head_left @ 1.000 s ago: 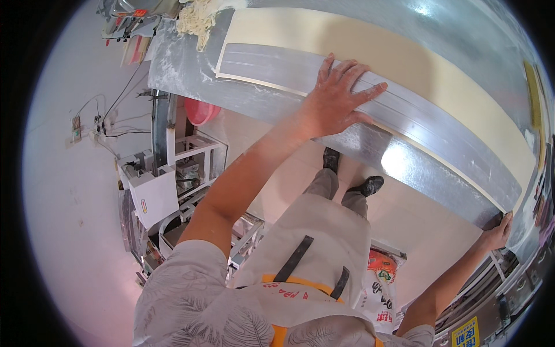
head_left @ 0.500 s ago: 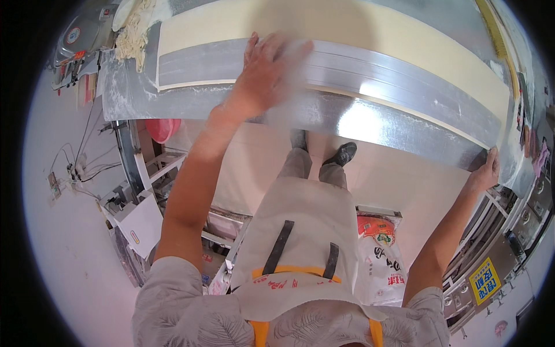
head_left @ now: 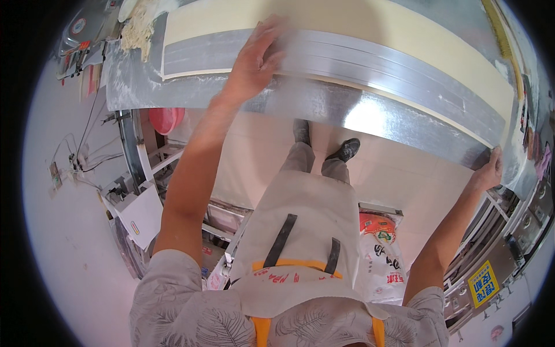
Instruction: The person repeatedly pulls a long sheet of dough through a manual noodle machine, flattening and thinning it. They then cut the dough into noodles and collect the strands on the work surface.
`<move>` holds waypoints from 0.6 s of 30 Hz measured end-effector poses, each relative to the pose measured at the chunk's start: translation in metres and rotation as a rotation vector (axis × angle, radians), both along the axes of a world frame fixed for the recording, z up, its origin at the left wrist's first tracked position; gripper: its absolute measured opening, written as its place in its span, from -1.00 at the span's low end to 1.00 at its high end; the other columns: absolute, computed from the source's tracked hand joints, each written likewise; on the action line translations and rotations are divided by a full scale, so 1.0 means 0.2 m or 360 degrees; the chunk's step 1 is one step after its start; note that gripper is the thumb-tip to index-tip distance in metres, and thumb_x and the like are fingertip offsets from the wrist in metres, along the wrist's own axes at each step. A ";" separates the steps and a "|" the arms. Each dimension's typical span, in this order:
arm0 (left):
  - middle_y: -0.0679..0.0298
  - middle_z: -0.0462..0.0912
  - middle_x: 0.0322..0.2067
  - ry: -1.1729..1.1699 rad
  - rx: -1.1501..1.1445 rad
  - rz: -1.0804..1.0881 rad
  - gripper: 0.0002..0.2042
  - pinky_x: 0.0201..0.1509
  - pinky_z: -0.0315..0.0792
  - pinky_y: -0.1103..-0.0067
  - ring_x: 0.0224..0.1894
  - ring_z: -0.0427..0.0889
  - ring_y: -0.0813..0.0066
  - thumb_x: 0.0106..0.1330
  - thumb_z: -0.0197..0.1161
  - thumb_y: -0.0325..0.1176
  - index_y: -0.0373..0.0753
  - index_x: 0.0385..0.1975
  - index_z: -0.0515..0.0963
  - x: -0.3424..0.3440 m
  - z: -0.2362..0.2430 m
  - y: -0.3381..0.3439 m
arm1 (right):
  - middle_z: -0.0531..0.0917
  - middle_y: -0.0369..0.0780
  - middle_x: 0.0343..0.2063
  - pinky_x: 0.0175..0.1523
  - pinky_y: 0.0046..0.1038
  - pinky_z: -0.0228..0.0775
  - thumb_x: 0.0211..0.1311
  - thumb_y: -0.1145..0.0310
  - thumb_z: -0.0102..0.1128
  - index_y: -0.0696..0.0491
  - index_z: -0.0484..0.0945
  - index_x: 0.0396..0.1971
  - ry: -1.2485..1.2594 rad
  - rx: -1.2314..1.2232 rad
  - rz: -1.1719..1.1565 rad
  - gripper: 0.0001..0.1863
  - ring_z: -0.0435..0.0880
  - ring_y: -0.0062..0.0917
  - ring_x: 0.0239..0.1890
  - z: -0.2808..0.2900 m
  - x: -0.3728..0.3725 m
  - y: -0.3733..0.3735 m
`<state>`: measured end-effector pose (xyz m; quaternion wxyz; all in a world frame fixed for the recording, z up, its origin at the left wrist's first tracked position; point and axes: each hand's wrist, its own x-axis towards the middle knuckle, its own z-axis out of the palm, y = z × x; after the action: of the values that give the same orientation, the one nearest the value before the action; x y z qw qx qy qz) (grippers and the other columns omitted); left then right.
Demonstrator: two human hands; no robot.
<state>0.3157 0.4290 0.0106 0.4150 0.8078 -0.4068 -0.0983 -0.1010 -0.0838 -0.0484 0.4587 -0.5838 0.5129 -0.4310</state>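
A pale yellow dough sheet (head_left: 341, 17) lies across the worktable, with a long grooved metal strip (head_left: 358, 53) on top of it. My left hand (head_left: 252, 65) is over the strip's left part, thumb apart and fingers stretched toward the far side. A grey blur covers its right side, so whether it presses the strip is unclear. At the right end of the table's shiny front edge (head_left: 324, 104), my right hand (head_left: 489, 169) is closed round the metal, just beyond the strip's right end.
Crumpled dough scraps (head_left: 137, 34) sit at the far left, beside a grey machine (head_left: 84, 26). Below the table are a pink basin (head_left: 166, 120) and a white box (head_left: 139, 214). A printed sack (head_left: 378, 266) stands on the floor to the right of my apron.
My left hand has moved a little left and away from me over the metal strip. The right hand keeps its grip at the table's edge. The whole view has shifted slightly.
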 end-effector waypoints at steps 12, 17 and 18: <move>-0.49 -0.02 0.56 -0.0430 0.0867 0.1184 -0.07 0.70 -0.29 -0.11 0.65 -0.14 -0.44 0.60 0.03 0.17 -0.75 0.50 0.06 -0.58 -0.15 -0.49 | 0.79 -0.29 -0.16 -0.20 -0.58 0.56 0.52 0.25 0.41 0.20 0.73 0.12 0.0017 0.0134 0.0111 -0.63 0.70 -0.67 -0.24 0.05 -0.02 -0.01; -0.66 -0.24 0.54 -0.0304 0.0806 0.1057 0.03 0.67 -0.39 -0.21 0.63 -0.32 -0.63 0.59 0.02 0.23 -0.80 0.52 -0.06 -0.80 -0.02 -0.86 | 0.77 -0.27 -0.07 -0.02 -0.54 0.58 0.56 0.24 0.36 0.23 0.70 0.15 0.0113 0.0201 0.0191 -0.61 0.69 -0.61 -0.10 0.14 0.00 0.03; -0.67 -0.26 0.54 -0.0294 0.0826 0.1062 0.03 0.66 -0.40 -0.23 0.62 -0.33 -0.65 0.59 0.02 0.24 -0.80 0.52 -0.06 -0.81 -0.01 -0.89 | 0.77 -0.27 -0.07 -0.01 -0.54 0.58 0.56 0.23 0.36 0.24 0.70 0.16 0.0134 0.0166 0.0210 -0.60 0.69 -0.61 -0.09 0.15 0.00 0.04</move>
<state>0.1536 0.2509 0.0088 0.1690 0.9781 -0.1205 0.0151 -0.1013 -0.0763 -0.0182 0.4939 -0.6093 0.5138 -0.3475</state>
